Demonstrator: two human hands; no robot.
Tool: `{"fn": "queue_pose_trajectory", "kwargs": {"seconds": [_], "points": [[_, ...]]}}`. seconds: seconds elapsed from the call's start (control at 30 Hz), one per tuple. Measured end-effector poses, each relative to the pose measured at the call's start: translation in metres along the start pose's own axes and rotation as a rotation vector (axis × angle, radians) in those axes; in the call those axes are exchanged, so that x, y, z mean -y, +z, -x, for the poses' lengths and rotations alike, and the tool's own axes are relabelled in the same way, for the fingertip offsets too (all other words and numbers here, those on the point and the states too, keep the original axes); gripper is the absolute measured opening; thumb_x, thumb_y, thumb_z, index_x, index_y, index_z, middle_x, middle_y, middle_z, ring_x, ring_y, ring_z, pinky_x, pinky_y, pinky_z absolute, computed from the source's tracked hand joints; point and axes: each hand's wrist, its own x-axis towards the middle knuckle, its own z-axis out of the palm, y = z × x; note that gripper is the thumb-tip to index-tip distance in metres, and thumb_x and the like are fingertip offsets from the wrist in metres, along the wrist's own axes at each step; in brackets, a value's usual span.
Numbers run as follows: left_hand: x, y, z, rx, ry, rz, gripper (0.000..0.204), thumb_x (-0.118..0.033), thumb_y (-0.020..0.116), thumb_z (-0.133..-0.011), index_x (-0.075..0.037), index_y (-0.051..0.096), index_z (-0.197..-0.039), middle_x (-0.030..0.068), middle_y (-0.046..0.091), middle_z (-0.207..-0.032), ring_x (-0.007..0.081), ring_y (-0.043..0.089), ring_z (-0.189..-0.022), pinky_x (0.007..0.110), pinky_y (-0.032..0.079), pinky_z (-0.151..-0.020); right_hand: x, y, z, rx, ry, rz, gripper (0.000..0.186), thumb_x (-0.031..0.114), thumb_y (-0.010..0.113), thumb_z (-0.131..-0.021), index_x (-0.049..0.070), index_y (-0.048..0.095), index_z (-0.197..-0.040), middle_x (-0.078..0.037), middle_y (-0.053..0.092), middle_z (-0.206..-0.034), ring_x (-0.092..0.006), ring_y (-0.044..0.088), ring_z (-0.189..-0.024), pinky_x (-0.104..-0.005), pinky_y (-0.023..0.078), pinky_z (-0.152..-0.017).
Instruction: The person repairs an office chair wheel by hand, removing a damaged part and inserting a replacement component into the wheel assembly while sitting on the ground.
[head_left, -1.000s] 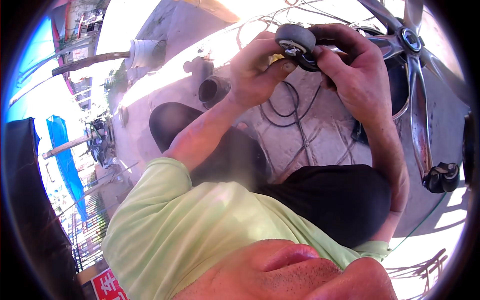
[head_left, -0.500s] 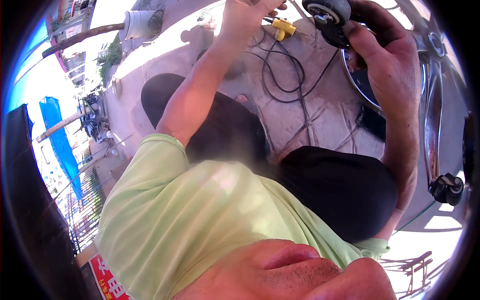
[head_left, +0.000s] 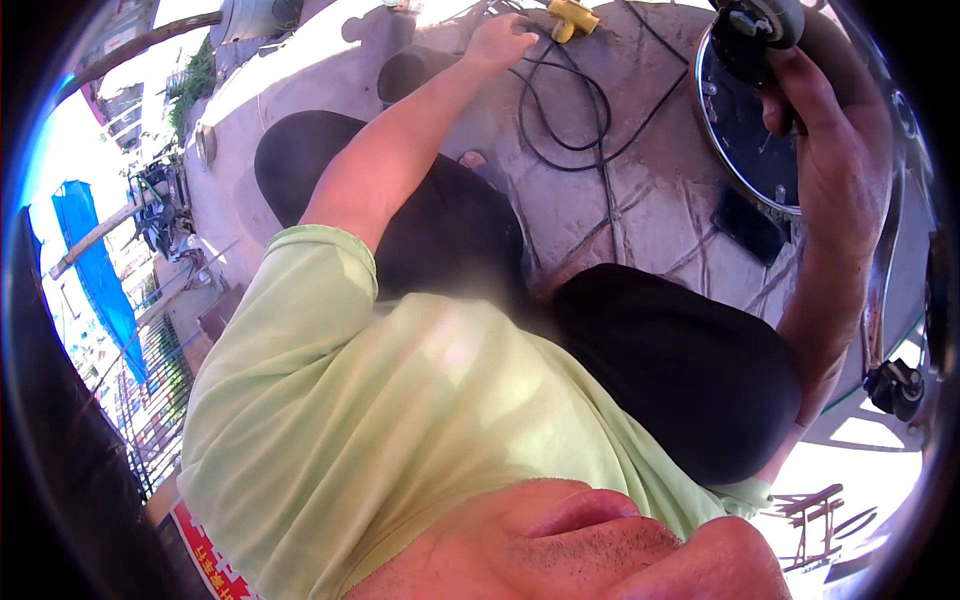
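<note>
My right hand [head_left: 845, 140] is closed around a dark caster wheel [head_left: 768, 22] at the upper right, its thumb pressed against the black housing. Part of the caster is cut off by the picture's top edge. My left hand [head_left: 503, 43] reaches out over the ground near a black cable [head_left: 603, 100], fingers loosely apart, with nothing visible in them. Close to its fingertips lies a yellow tool-like piece [head_left: 573, 20]. Beneath the right hand is a round dark disc with a shiny metal rim [head_left: 705, 125].
A dark flat rectangular object [head_left: 748, 232] lies on the cracked paving by my right forearm. Metal legs with another black caster [head_left: 897, 388] stand at the far right. A dark cylinder [head_left: 405, 75] is beside my left forearm, and a white bucket [head_left: 250, 20] stands at the upper left.
My right hand has moved right with the caster. My left hand has come down a little beside the cable. The view has shifted, showing more of the rimmed disc.
</note>
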Motion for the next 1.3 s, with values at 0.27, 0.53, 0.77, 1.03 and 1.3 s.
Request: {"fn": "queue_pose_trajectory", "kwargs": {"seconds": [0.27,0.53,0.77,1.03,1.3], "points": [[-0.034,0.027,0.027,0.27,0.152,-0.156,0.046,-0.037,0.069,-0.09,-0.005,0.071,-0.123,0.0149,0.075,-0.109,0.03,0.07,-0.102,0.041,0.054,-0.092,-0.038,-0.028,-0.002,0.112,-0.107,0.033,0.029,0.013,0.06,-0.099,-0.001,0.067,-0.124,-0.005,0.069,-0.091,-0.0069,0.058,-0.07,-0.0214,0.043,-0.062],[-0.043,0.051,0.037,0.428,0.22,-0.219,0.045,-0.04,0.064,-0.091,-0.01,0.071,-0.124,0.0175,0.072,-0.118,0.037,0.066,-0.115,0.045,0.051,-0.103,-0.047,-0.033,-0.003,0.127,-0.074,-0.018,0.034,0.017,0.059,-0.104,-0.003,0.065,-0.13,-0.008,0.069,-0.099,-0.0076,0.055,-0.076,-0.0216,0.041,-0.068],[-0.061,0.007,0.025,0.431,0.099,-0.192,0.043,-0.034,0.065,-0.089,-0.013,0.072,-0.126,0.0133,0.073,-0.118,0.0324,0.067,-0.116,0.044,0.053,-0.101,-0.032,-0.016,0.002,0.015,0.01,-0.08,0.038,0.012,0.061,-0.102,-0.003,0.061,-0.137,-0.01,0.071,-0.105,-0.0091,0.057,-0.075,-0.0206,0.044,-0.066],[-0.094,-0.117,-0.059,0.396,0.367,-0.53,0.043,-0.031,0.071,-0.089,-0.005,0.068,-0.124,0.0145,0.074,-0.113,0.0302,0.07,-0.106,0.042,0.055,-0.095,-0.034,-0.021,0.006,-0.06,0.038,-0.157,0.033,0.009,0.064,-0.1,-0.004,0.064,-0.13,-0.009,0.07,-0.099,-0.0097,0.057,-0.07,-0.0216,0.043,-0.064],[0.016,-0.284,-0.095,0.039,0.233,-0.413,0.042,-0.03,0.069,-0.087,-0.001,0.072,-0.118,0.0213,0.074,-0.112,0.0339,0.071,-0.1,0.046,0.056,-0.086,-0.034,-0.015,0.003,0.011,0.004,-0.146,0.032,0.009,0.061,-0.099,-0.004,0.065,-0.128,-0.01,0.072,-0.106,-0.0069,0.055,-0.07,-0.0195,0.041,-0.063]]}}
